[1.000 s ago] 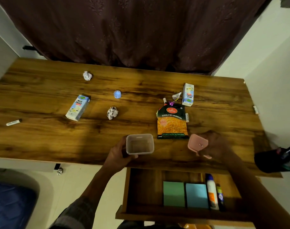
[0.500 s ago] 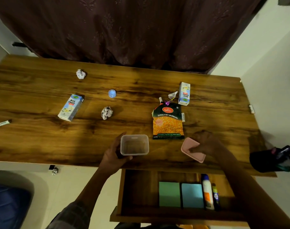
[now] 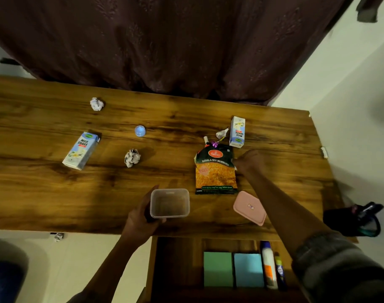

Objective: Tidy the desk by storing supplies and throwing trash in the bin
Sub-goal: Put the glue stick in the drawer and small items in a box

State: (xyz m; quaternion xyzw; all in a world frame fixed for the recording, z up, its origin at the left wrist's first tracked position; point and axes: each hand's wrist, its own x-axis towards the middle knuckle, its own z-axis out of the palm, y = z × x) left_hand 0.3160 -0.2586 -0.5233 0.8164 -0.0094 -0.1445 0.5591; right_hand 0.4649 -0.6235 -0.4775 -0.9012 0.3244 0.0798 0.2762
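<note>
A: Desk first, from the head camera: a wooden top with a clear plastic container near its front edge, lidless and upright

B: Who holds it?

A: The left hand grips it from the left side, thumb and fingers curled round its wall. The pink lid lies flat on the desk to the right of the container, apart from it and touched by no hand

B: And the right hand?

A: It reaches over the desk to the right edge of the snack packet, fingers curled down at that edge. Whether they pinch the packet or something small beside it, I cannot tell; the hand is blurred

B: The rest of the trash?

A: Two crumpled paper balls, one at the far left and one mid-desk; a milkshake carton lying on its side at left; a second carton beyond the packet, with a crumpled wrapper just beside it. A small blue cap sits between the paper balls

B: Supplies?

A: The open drawer below the front edge holds a green pad, a blue pad, a glue bottle and a dark glue stick, side by side
</note>
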